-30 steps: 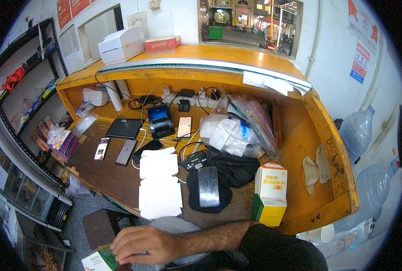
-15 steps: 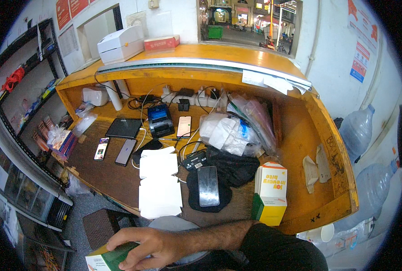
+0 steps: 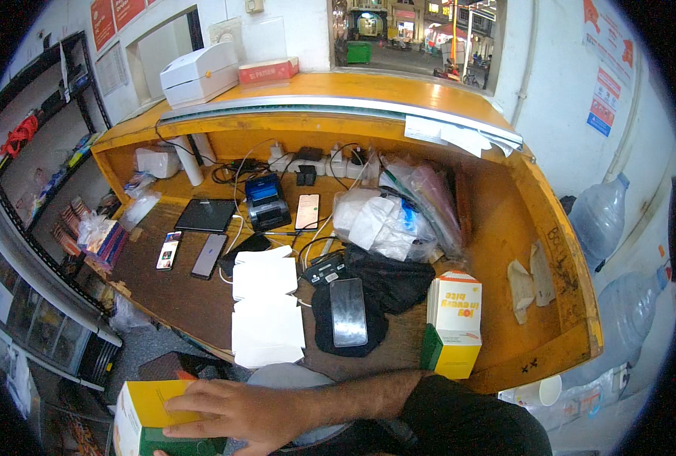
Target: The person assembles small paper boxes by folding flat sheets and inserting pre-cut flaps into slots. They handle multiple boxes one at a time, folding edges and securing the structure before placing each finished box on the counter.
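Observation:
My right hand (image 3: 231, 414) lies across a yellow, green and white cardboard carton (image 3: 136, 406) at the lower left, with its fingers over the carton's side. The right forearm reaches in from the lower right. Of my left hand only a sliver of skin (image 3: 160, 453) seems to show at the carton's bottom edge; its fingers are hidden. A similar carton (image 3: 455, 327) stands at the right front of the desk. Flat white cardboard blanks (image 3: 268, 330) lie near the desk's front edge.
A phone (image 3: 348, 311) rests on a black cloth (image 3: 391, 285). Two more phones and a black tablet (image 3: 204, 215) lie to the left. Behind are a small black printer (image 3: 268, 204), cables and plastic bags (image 3: 387, 224). A raised orange counter (image 3: 338, 86) borders the desk.
The carton under my right hand has come up and left, showing more of its yellow side. My right hand's fingers have straightened across it. The view has shifted slightly.

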The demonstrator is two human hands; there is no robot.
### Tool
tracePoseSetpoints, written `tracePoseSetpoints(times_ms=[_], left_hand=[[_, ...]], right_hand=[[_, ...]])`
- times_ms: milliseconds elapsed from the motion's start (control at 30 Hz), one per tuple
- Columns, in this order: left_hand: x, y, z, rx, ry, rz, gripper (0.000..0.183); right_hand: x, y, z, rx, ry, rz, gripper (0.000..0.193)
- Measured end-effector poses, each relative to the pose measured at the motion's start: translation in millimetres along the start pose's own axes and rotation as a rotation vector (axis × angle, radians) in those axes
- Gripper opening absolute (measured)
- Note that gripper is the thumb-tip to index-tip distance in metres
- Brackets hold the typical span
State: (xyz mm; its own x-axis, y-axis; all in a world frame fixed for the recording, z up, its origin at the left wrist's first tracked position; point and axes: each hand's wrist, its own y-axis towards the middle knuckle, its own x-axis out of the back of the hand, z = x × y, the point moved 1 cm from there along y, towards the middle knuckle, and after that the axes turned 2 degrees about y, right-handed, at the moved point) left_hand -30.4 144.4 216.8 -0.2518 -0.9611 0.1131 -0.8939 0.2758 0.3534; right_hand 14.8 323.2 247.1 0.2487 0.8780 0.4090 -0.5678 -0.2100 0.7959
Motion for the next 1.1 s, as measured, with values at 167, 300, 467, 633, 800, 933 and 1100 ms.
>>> tracePoseSetpoints(times_ms=[167,300,467,633,800,933,1100], left_hand=[[-3,1,-5,-0.027,0.016,0.046,0.059],[-5,0,-13,-0.199,0.169,0.13,0.061],[-8,7,-6,-0.592,0.801,0.062,0.051],[-20,1,-14,-0.467,0.457,-0.02,0.013],[-19,4,-19,-0.605,0.577,-0.087,0.016],[-13,1,-15,-0.034,0.186,-0.059,0.021],[0,14,2,0.131,-0.115,0.101,0.022]], right_hand=[[-26,-8,-13,-0.15,0.032,-0.175,0.05],[-21,-12,-15,-0.35,0.155,-0.301,0.031],[-6,-7,-7,-0.461,0.192,-0.345,0.017],[2,-3,0,-0.471,0.217,-0.35,0.014],[4,1,3,-0.574,0.346,-0.345,0.012],[-4,-4,-4,-0.482,0.286,-0.355,0.012],[-18,-9,-10,-0.052,-0.16,-0.332,0.03]])
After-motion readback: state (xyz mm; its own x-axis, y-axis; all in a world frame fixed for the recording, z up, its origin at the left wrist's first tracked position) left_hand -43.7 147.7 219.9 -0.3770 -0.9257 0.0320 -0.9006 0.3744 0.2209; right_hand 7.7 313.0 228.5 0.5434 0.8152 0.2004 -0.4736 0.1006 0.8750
